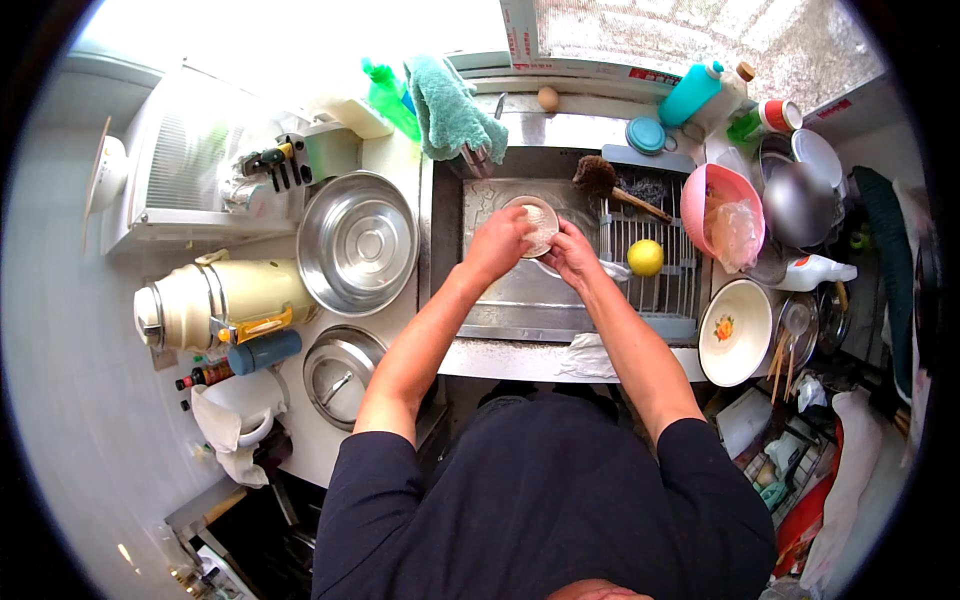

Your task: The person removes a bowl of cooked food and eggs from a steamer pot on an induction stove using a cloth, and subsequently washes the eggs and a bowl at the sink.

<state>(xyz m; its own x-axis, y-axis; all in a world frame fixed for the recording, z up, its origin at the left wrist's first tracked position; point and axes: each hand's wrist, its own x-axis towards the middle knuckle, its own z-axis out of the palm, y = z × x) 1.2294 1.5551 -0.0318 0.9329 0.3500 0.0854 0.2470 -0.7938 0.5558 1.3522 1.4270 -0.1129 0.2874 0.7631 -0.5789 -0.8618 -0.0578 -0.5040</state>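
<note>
Over the stainless steel sink (pixel 517 304), a small shallow bowl (pixel 556 223) with a pale brown rim is held tilted. My right hand (pixel 571 251) grips its near right edge. Inside lies a whitish, grainy substance (pixel 538 229) that I cannot identify. The bent fingers of my left hand (pixel 504 238) reach over the left side of the bowl into it, and their tips are blurred. Whether they pinch anything cannot be told. Under my right hand, part of a white dish or cloth (pixel 616 270) shows, mostly hidden.
A wire rack (pixel 660 300) spans the sink's right side, holding a yellow lemon-like ball (pixel 645 258) and a brown-bristled brush (pixel 598 177). A teal towel (pixel 454 109) hangs over the faucet. Left stands a steel basin (pixel 358 244); right, a pink colander (pixel 697 214) and an enamel bowl (pixel 739 352).
</note>
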